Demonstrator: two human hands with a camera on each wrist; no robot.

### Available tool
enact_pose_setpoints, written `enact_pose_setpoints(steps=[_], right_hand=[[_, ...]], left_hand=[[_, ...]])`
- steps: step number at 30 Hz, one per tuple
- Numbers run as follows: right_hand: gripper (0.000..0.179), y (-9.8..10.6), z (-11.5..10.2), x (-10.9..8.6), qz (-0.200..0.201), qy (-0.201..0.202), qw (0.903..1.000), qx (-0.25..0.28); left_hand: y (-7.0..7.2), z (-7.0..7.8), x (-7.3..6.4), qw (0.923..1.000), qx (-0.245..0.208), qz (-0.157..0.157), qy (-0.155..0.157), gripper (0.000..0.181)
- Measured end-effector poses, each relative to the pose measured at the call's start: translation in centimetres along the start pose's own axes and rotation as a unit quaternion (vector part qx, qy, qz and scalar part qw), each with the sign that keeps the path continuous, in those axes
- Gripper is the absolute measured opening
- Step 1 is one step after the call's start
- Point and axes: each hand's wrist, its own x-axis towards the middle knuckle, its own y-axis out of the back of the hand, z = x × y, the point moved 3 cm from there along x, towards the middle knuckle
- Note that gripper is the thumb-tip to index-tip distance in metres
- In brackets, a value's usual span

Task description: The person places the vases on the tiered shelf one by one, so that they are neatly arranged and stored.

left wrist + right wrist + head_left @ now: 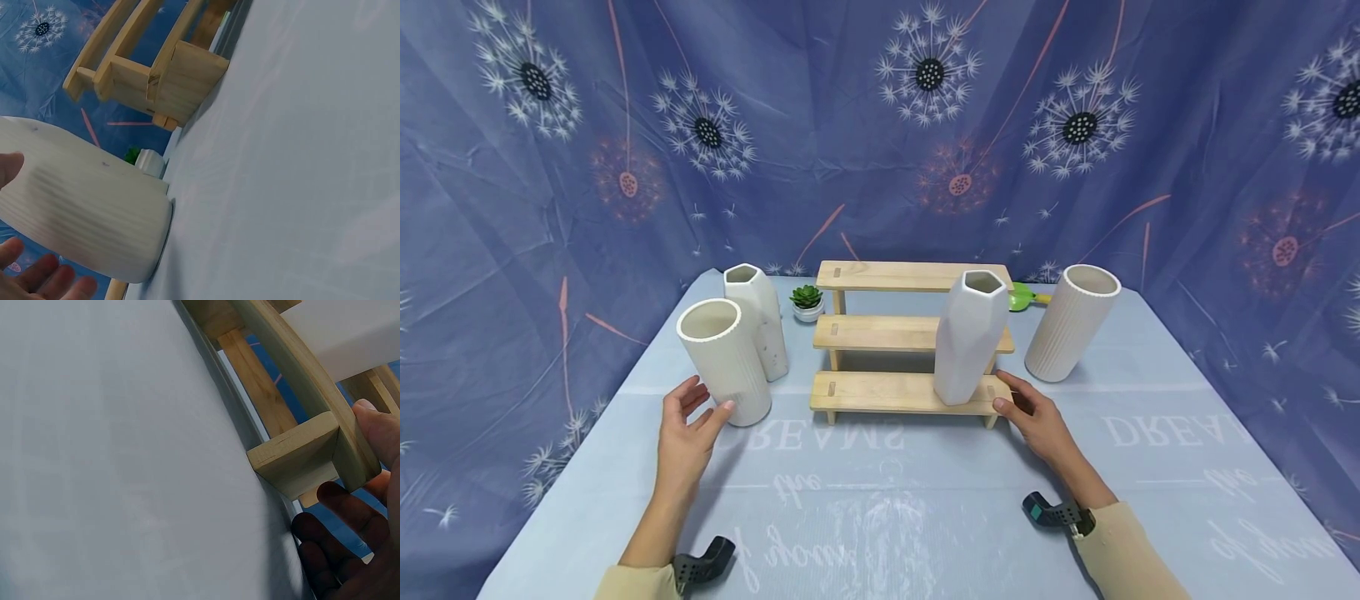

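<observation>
My left hand is beside a white ribbed vase, thumb at its front and loosely bent fingers along its left side. In the left wrist view, the fingers look apart from the vase wall. With my right hand I grip the right end of the lowest step of a three-tier wooden stand. Its thumb lies on the board's top, the other fingers curl below and behind the end. A white faceted vase stands on that step, near the right hand.
Behind the ribbed vase is another faceted vase, partly hidden. A small potted succulent sits left of the stand. To the right stand a second ribbed vase and, further back, a green tool. A dandelion-print curtain hangs behind.
</observation>
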Motion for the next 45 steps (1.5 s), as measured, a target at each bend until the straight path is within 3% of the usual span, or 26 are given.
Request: enact_pose_setpoints(steps=[6,10,15,19,34,41,45], right_hand=[[0.054,-0.1,1.6,0.5,0.003,0.004,1.0000,-0.006],[0.054,0.0,0.6,0.2,0.003,0.009,0.9999,-0.013],[0.053,0.2,-1.6,-0.7,0.003,0.011,0.9997,-0.020],[0.054,0.2,-2.0,-0.9,0.002,0.007,0.9998,-0.021],[0.054,0.2,-1.9,-1.0,0.002,0.005,0.9999,-0.010],[0.055,0.1,0.5,-0.1,0.002,0.005,0.9999,-0.012],[0.054,0.1,-0.3,-0.3,0.000,0.005,1.0000,-0.008]], left_hand=[[-0.4,-0.2,0.7,0.9991,0.005,-0.042,0.007,0.076],[-0.6,-0.3,1.1,0.9985,0.007,-0.054,0.004,0.078],[-0.9,-0.3,1.5,0.9980,0.018,-0.060,0.000,0.081],[-1.1,-0.4,1.7,0.9979,0.024,-0.060,0.000,0.082],[-1.9,-0.6,2.6,0.9960,0.046,-0.076,-0.001,0.087],[-2.2,-0.8,2.9,0.9951,0.061,-0.077,0.001,0.091],[-2.2,-0.8,3.0,0.9950,0.062,-0.079,-0.002,0.092]])
